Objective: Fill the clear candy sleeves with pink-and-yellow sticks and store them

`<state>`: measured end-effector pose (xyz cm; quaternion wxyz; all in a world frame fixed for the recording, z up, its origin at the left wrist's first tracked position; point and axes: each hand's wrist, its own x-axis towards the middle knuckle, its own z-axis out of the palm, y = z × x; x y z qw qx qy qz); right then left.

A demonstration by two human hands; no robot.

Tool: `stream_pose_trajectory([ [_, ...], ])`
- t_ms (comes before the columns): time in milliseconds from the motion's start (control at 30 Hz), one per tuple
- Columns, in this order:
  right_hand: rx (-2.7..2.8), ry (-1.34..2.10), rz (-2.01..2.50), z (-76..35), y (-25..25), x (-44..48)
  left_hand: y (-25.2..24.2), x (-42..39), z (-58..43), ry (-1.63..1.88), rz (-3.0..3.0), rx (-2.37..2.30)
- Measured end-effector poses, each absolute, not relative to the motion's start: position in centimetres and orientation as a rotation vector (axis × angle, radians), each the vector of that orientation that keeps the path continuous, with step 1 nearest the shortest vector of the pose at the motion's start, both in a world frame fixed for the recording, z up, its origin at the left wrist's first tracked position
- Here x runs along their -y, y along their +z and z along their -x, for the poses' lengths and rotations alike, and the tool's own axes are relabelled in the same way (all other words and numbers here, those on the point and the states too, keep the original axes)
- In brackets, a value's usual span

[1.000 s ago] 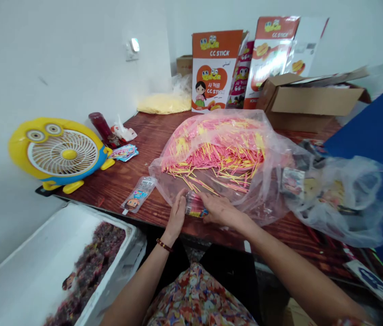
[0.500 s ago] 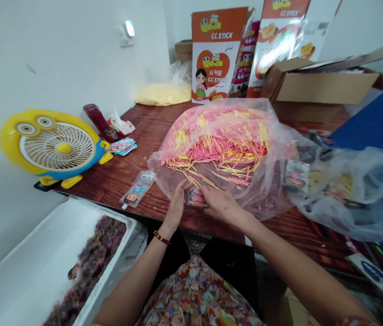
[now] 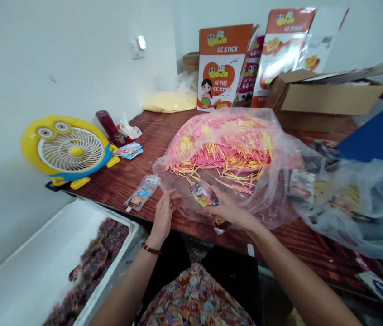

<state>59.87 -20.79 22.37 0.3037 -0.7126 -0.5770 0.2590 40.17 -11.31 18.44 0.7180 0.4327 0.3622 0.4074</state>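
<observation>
My right hand (image 3: pixel 227 208) grips a small clear printed packet (image 3: pixel 203 194) with pink and yellow on it, raised over the front of the large plastic bag. Left of it, apart from the packet, my left hand (image 3: pixel 166 210) has its fingers stretched out and holds nothing. Pink and yellow thin sticks (image 3: pixel 218 156) fill the clear plastic bag (image 3: pixel 281 199) in front of me, some loose near its mouth. A flat printed pouch (image 3: pixel 143 192) lies on the table left of my left hand. Under my right hand a brown cartoon print (image 3: pixel 220 221) partly shows.
A yellow fan (image 3: pixel 72 149) stands at the left, a white foam box (image 3: pixel 123 217) with dark packets below it. Cartons (image 3: pixel 223 68) and an opened cardboard box (image 3: pixel 330 99) line the back. Another plastic bag (image 3: pixel 354 203) lies right on the wooden table (image 3: pixel 174 222).
My hands have come apart. My right hand has lifted and turned the packet, while my left hand has let go and moved slightly left and down. The view has shifted a little.
</observation>
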Motion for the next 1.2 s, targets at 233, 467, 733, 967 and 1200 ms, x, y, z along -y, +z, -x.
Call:
stream_pose_trajectory([
  [233, 1.448, 0.384, 1.594, -56.4, 22.2, 21.3, 24.3, 13.1, -37.1, 0.553, -0.948, -0.681],
  [467, 2.025, -0.256, 1.387, -54.4, 22.3, 20.7, 27.2, 12.2, -35.9, 0.242, -0.676, -0.592],
  [733, 2.175, -0.451, 1.195, -52.5, 22.0, 20.1, 25.8, 13.5, -34.5, 0.432, -0.595, -0.743],
  [967, 2.263, -0.431, 0.975, -47.9, 22.3, 16.9, 24.7, 14.4, -29.5, 0.753, -0.488, -0.755],
  [1200, 2.321, -0.311, 0.976, -42.4, 21.6, 13.3, 23.9, 10.4, -14.7, 1.036, -0.721, -1.098],
])
